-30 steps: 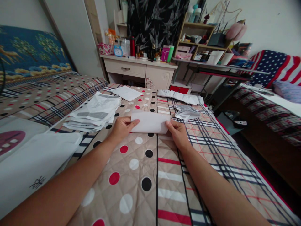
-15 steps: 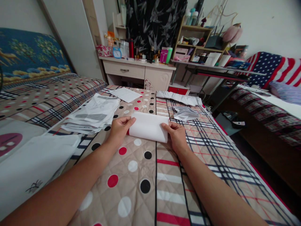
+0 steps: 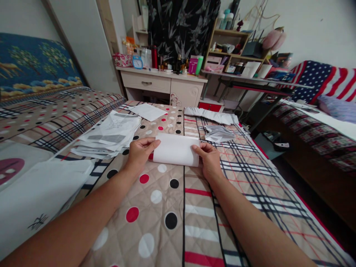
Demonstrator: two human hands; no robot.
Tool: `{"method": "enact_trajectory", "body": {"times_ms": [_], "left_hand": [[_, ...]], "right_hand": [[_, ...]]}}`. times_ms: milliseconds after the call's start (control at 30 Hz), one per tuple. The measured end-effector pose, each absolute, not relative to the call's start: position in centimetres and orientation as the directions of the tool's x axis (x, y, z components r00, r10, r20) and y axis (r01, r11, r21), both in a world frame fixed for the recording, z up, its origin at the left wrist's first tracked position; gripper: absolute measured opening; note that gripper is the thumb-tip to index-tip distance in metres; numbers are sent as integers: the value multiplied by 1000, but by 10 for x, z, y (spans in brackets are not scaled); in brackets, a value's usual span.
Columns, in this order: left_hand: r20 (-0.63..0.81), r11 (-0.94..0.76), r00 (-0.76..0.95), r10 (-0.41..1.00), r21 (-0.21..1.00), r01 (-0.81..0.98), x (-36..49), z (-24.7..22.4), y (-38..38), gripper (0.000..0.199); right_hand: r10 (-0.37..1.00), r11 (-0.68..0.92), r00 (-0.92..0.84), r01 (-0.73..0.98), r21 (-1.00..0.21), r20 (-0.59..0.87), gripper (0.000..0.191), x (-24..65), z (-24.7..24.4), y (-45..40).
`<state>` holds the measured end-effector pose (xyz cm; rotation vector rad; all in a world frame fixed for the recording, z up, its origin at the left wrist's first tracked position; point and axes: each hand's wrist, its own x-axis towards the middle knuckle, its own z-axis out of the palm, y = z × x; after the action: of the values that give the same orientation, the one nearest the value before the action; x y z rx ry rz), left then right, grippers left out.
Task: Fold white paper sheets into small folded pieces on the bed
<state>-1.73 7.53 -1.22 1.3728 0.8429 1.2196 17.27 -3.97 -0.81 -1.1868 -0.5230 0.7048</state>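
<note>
A white sheet of paper (image 3: 176,150), folded or bent over along its far side, is held low over the patterned bedspread (image 3: 158,230). My left hand (image 3: 141,152) pinches its left end, thumb on top and fingers behind. At the right end my right hand (image 3: 208,155) grips it the same way. The fingers under the paper are partly hidden. To the left of my left hand lies a stack of printed sheets (image 3: 109,129). Beyond my right hand are some small folded papers (image 3: 219,133).
Farther off lie a white sheet (image 3: 148,111) and a long row of folded papers (image 3: 210,115). White plastic bags (image 3: 44,193) rest at the near left. Behind the bed stands a white dresser (image 3: 146,82), with a desk and shelf (image 3: 230,55) to its right.
The paper's near edge has dropped slightly at its right end and now lies more level. Both hands keep their hold in nearly the same place.
</note>
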Motion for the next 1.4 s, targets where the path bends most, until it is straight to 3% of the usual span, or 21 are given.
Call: {"method": "enact_trajectory", "body": {"times_ms": [400, 1400], "left_hand": [[298, -291, 214, 930, 954, -66, -18, -11, 74, 21], [308, -305, 209, 928, 951, -47, -18, -8, 72, 20]], "right_hand": [[654, 273, 756, -190, -943, 37, 29, 175, -13, -37], [611, 280, 788, -125, -952, 77, 31, 172, -9, -38]]}}
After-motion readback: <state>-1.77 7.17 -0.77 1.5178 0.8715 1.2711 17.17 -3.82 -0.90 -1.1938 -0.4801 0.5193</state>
